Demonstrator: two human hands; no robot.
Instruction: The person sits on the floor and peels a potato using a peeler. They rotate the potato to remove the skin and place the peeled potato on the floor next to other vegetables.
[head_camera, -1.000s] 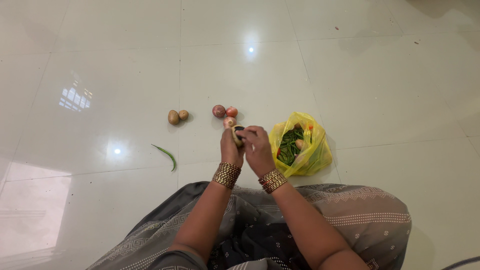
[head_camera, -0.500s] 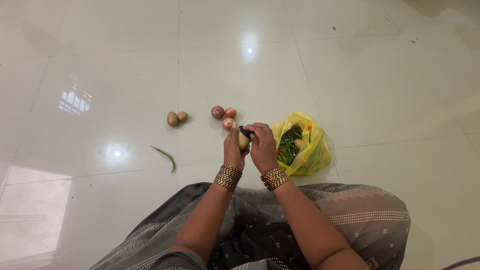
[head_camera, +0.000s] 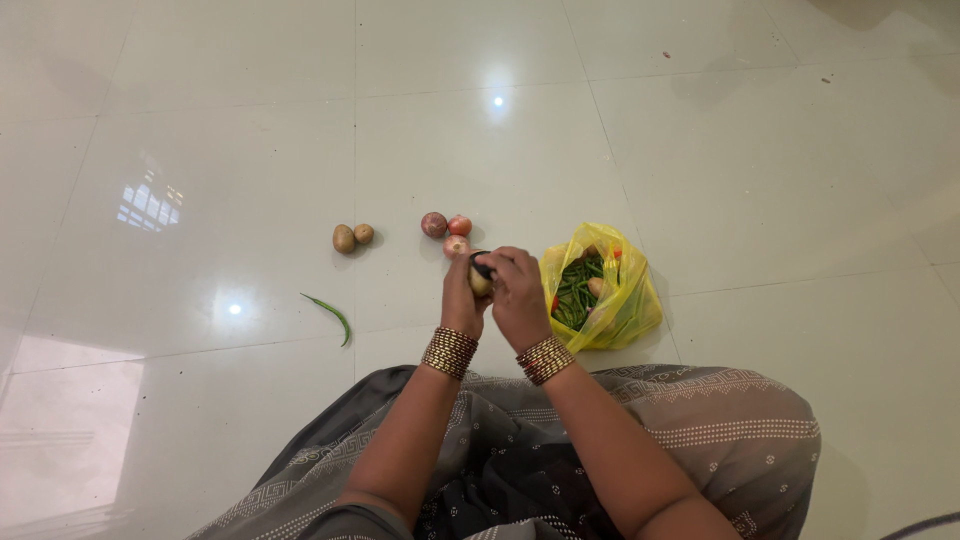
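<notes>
My left hand (head_camera: 461, 298) grips a small potato (head_camera: 481, 284) above the white tiled floor. My right hand (head_camera: 518, 292) is closed around a dark-handled tool (head_camera: 482, 266) pressed against the top of that potato; most of the tool is hidden by the fingers. Both wrists wear stacks of gold and red bangles. Just beyond my hands lie three onions (head_camera: 447, 230). To the right sits an open yellow plastic bag (head_camera: 625, 305) holding green beans and other vegetables.
Two potatoes (head_camera: 351, 237) lie on the floor to the left of the onions. A single green chilli (head_camera: 330, 312) lies nearer, at the left. My lap is covered by grey patterned cloth (head_camera: 700, 430). Glossy floor tiles (head_camera: 200, 150) reflect ceiling lights.
My hands have shifted slightly back and left with the potato, and the right hand's tool has slid along the potato's top. Everything on the floor stays put.
</notes>
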